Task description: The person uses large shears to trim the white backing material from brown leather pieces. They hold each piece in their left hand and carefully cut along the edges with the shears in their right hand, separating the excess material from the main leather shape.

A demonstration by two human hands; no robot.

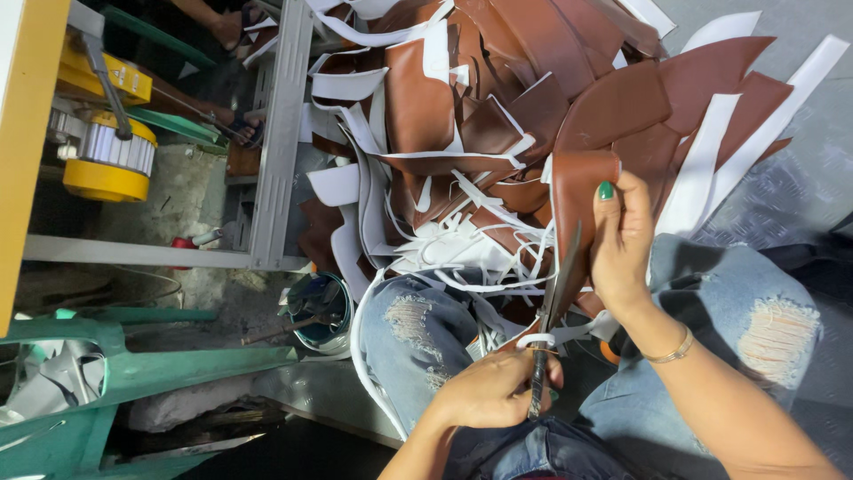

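My right hand [622, 244], thumbnail painted green, pinches the edge of a brown leather piece [582, 191] held over my lap. My left hand [487, 391] is closed around the handles of dark scissors [556, 298]. The blades point up along the lower edge of that piece, just left of my right palm. A thin white trimmed strip [536, 340] loops over the scissors near my left fingers. My knees in torn blue jeans [413, 329] lie under both hands.
A big heap of brown and white leather offcuts [462, 116] spreads ahead of my knees. A small blue bucket [322, 313] holding a tool sits left of it. There are also a grey metal frame [283, 133], a yellow motor [105, 164], green metal legs [133, 364], and another person's feet [227, 27].
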